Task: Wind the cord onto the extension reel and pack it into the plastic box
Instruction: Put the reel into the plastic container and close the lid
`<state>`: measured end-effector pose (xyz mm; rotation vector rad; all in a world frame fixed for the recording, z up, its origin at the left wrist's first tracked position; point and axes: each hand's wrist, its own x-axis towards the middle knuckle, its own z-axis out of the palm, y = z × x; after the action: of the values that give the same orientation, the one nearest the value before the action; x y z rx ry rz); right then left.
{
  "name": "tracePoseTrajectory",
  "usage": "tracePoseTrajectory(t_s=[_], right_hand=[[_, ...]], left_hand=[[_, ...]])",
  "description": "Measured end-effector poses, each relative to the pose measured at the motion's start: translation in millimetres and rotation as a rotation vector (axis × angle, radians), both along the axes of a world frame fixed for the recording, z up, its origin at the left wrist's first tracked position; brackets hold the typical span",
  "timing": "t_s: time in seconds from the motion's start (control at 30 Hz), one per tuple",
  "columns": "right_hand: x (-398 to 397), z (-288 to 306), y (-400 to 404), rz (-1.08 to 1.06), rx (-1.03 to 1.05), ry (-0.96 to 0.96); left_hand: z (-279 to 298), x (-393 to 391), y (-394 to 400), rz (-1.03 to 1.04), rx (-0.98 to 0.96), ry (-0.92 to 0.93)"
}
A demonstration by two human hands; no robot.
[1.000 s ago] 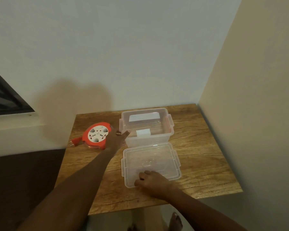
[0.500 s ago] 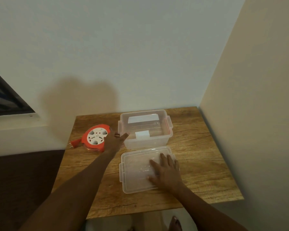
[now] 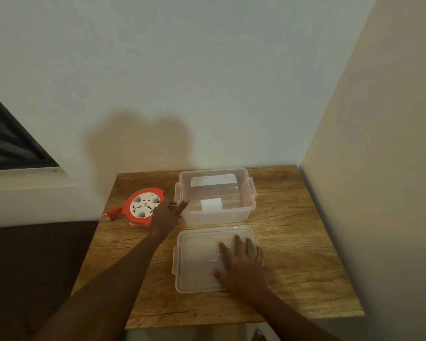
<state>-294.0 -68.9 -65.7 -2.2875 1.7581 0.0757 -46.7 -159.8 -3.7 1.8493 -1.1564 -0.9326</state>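
Pressing lid (image 3: pixel 197 262) w/ flat right hand (image 3: pixel 241 264); left hand (image 3: pixel 166 217) fingers relaxed btwn reel (image 3: pixel 143 207), box (image 3: pixel 231 212)

Reel (image 3: pixel 144 207) beside box (image 3: pixel 215 196) (lid (image 3: pixel 199 259) off).

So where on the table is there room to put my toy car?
Bare wood lies right of the box and lid, out to the table edge, and along the near edge. It is crowded between the reel and box, where the left hand is.
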Motion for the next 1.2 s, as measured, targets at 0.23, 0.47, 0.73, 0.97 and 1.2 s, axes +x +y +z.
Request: tracePoseTrajectory(t_s=[0.23, 0.47, 0.73, 0.97, 1.2], right_hand=[[41.6, 38.6, -24.2, 0.255, -0.015, -0.284], [148.8, 81.0, -69.7, 0.369, 0.054, -0.592], [219.0, 66.3, -120.8, 0.161, 0.246, -0.536], [241.0, 58.1, -127.6, -0.012, 0.274, -0.505], [250.0, 52.0, -130.4, -0.356, 0.295, -0.587]], left_hand=[[0.9, 26.2, 16.9, 0.211, -0.127, 0.051], [12.5, 81.3, 32.9, 0.434, -0.177, 0.003], [15.6, 145.5, 24.8, 0.374, -0.114, -0.152], [12.7, 169.3, -4.9, 0.115, 0.137, -0.199], [-5.8, 177.5, -10.2, -0.092, 0.438, -0.313]])
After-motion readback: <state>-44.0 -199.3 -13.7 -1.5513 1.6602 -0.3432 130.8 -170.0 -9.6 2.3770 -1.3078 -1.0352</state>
